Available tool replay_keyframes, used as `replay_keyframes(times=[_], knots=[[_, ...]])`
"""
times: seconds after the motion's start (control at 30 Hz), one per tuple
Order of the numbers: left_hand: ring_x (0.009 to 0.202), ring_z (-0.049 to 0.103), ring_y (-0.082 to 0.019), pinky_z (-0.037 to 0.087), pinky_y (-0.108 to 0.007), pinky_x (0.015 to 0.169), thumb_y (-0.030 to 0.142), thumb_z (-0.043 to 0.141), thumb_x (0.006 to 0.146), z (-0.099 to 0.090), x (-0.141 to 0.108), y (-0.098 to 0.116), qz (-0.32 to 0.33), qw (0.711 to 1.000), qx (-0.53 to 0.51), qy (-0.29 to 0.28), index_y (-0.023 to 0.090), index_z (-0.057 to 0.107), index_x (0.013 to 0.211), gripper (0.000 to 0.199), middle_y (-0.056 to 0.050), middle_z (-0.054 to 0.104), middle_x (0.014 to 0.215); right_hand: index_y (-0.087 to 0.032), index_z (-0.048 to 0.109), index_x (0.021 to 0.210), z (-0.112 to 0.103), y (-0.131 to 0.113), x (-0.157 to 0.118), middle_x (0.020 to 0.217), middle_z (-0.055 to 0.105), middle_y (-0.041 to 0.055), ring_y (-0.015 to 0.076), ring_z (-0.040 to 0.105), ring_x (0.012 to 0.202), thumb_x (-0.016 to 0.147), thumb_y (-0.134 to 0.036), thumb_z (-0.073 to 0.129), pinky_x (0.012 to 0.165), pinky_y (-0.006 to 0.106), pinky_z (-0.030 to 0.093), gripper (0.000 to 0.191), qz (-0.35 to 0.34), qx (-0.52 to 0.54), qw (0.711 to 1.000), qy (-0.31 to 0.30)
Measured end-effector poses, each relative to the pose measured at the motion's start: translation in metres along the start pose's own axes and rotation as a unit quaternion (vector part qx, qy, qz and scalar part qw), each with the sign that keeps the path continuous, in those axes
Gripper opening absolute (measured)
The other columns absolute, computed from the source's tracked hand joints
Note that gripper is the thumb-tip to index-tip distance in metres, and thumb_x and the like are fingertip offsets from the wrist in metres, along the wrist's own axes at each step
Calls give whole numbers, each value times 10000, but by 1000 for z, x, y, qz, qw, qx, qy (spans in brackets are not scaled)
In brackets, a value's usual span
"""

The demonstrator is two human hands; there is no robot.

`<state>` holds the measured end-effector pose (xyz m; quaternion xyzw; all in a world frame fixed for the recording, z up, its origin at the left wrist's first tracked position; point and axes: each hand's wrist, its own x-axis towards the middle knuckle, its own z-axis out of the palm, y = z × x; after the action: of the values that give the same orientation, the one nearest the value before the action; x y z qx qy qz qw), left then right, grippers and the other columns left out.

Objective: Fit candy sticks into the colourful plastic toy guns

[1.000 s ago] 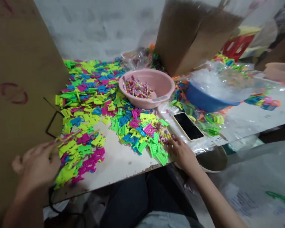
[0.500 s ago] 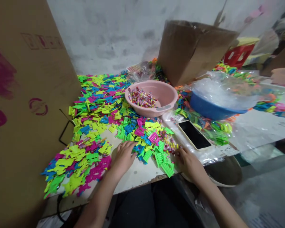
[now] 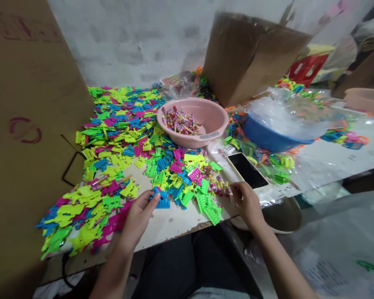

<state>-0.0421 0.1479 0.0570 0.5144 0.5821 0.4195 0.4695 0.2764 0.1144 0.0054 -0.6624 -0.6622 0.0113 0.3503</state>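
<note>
My left hand [image 3: 139, 214] pinches a blue slatted plastic piece [image 3: 164, 202] between thumb and fingers, just above the table's front part. My right hand [image 3: 247, 202] has its fingertips drawn together beside a small heap of striped, candy-like sticks [image 3: 218, 182]. Whether a stick is between those fingertips I cannot make out. Between the hands lies a pile of green, pink, yellow and blue slatted plastic pieces [image 3: 202, 199]. Farther back, a pink basin [image 3: 210, 114] holds many more of the small striped sticks.
Loose plastic pieces [image 3: 121, 124] cover the table's left side beside a tall cardboard box [image 3: 28, 91]. Right of the basin are a phone [image 3: 248, 170], plastic film, and a blue basin [image 3: 268, 135] with clear bags. Another cardboard box [image 3: 252, 58] stands behind.
My left hand has picked a blue slatted piece from the pile and drawn it left and nearer. My right hand stays by the striped sticks, its fingers now more pinched. The view has shifted slightly.
</note>
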Motion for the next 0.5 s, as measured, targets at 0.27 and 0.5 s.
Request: replay_keyframes(times=[0.27, 0.5], knots=[[855, 652, -235, 491, -310, 812, 594, 768, 609, 26, -56, -7, -162, 963, -165, -140, 164, 705, 886, 516, -61, 722, 842, -161, 578, 1186, 0, -7, -4, 1135, 581, 149, 244, 622, 956, 872, -111, 418, 813, 388, 514, 356, -66, -80, 982, -160], [778, 635, -217, 481, -306, 755, 584, 768, 629, 73, -102, -6, -248, 904, -244, -250, 154, 710, 866, 494, -64, 691, 755, -137, 580, 1104, 0, -4, 9, 1239, 564, 165, 250, 578, 1091, 823, -22, 435, 918, 395, 476, 336, -72, -97, 975, -187]])
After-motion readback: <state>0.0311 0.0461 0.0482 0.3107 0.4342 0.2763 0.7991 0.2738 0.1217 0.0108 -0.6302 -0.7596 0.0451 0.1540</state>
